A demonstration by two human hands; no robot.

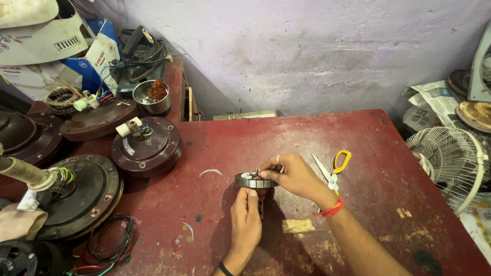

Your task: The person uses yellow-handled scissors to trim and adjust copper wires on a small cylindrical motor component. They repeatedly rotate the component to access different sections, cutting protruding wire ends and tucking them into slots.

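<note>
A head-worn camera looked down on a worn red workbench point(358, 204) set against a pale purple wall. Near the middle of the bench, both bare hands worked on a round grey metal stator core point(251, 180), a slotted ring held just above or on the bench top; which one could not be told.

The left hand point(246, 221) reached up from below, its fingers closed together and its thumb pressed against the near edge of the ring. The right hand point(294, 176) came in from the right, with a red thread band on its wrist and a ring on one finger. Its fingers were pinched together at the top of the core, over a small metal part too tiny to make out.

Just beside the right wrist lay a pair of scissors point(333, 171) with yellow handles, blades pointing up and left.

On the left side of the bench stood several dark brown ceiling fan motor housings point(148, 148), some with coloured wires sticking out of their centres. Behind them sat a small steel bowl point(151, 97) holding copper wire, and cardboard boxes point(46, 46) were stacked in the far left corner. A loop of black cable point(110, 240) lay at the near left edge. A white table fan grille point(447, 158) stood off the bench at the right.
</note>
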